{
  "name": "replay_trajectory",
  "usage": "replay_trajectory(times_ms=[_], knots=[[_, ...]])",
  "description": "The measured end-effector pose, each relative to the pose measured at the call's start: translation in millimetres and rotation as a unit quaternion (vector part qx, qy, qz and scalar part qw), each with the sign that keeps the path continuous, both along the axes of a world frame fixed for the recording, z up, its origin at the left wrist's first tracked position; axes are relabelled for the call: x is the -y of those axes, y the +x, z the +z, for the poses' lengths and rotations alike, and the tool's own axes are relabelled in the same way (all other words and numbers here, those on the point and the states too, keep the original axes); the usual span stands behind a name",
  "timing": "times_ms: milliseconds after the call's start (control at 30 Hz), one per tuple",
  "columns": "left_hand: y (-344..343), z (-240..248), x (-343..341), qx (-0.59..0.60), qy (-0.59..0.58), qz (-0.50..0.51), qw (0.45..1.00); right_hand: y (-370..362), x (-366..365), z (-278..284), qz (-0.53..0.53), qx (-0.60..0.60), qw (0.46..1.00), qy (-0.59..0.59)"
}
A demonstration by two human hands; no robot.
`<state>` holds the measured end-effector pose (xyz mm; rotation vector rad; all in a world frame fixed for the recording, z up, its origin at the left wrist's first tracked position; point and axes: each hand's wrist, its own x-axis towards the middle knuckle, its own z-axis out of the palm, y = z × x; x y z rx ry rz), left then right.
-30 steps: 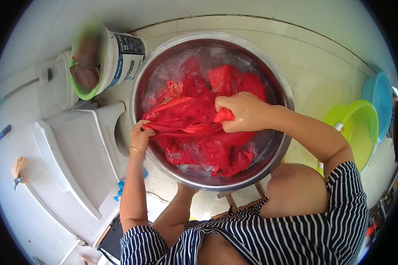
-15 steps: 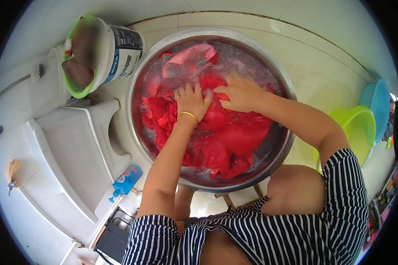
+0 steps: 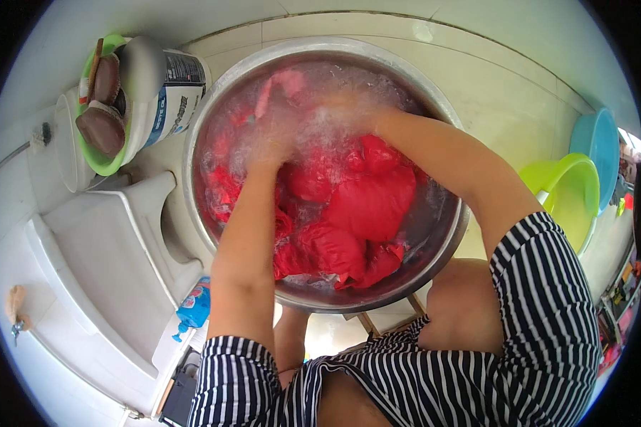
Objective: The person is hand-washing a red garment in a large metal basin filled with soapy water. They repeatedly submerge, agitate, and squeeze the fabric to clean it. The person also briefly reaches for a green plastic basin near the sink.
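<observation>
A wide metal basin (image 3: 320, 45) holds foamy water and a soaked heap of red cloth (image 3: 374, 203). A pinkish piece of cloth (image 3: 288, 80) floats near the far side. My left hand (image 3: 269, 144) is down in the water at the left-middle of the basin, beside the red cloth. Farther back, my right hand (image 3: 352, 108) reaches into the water beyond the heap. Splashing and motion blur smear both hands, so their fingers and anything in them cannot be made out.
At the far left stands a white bucket (image 3: 185, 99) with a green basin (image 3: 103, 160) holding brown shoes. A white washing sink (image 3: 100, 249) lies left, with a blue bottle (image 3: 196, 302) beside it. Green (image 3: 559, 192) and blue (image 3: 597, 153) tubs stand at right.
Both hands have left the top of the red cloth and gone into the water, the right one farther back and leftward. The water is now splashing, and the heap has shifted shape.
</observation>
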<state>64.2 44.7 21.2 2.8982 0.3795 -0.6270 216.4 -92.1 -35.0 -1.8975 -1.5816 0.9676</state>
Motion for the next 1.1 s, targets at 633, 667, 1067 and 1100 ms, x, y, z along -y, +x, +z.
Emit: replay_trajectory(times_ms=[633, 667, 1067, 1100], knots=[[-115, 102, 43, 0.21, -0.015, 0.254, 0.944, -40, 101, 159, 0.199, -0.028, 0.969, 0.144], [-107, 97, 56, 0.167, 0.003, 0.21, 0.963, -37, 105, 163, 0.173, 0.018, 0.974, 0.147], [-54, 4, 68, -0.023, 0.137, 0.018, 0.99, -43, 84, 81, 0.045, 0.172, 0.981, -0.078], [-45, 12, 64, -0.034, 0.11, 0.042, 0.992, -38, 76, 74, 0.037, 0.155, 0.983, -0.091]])
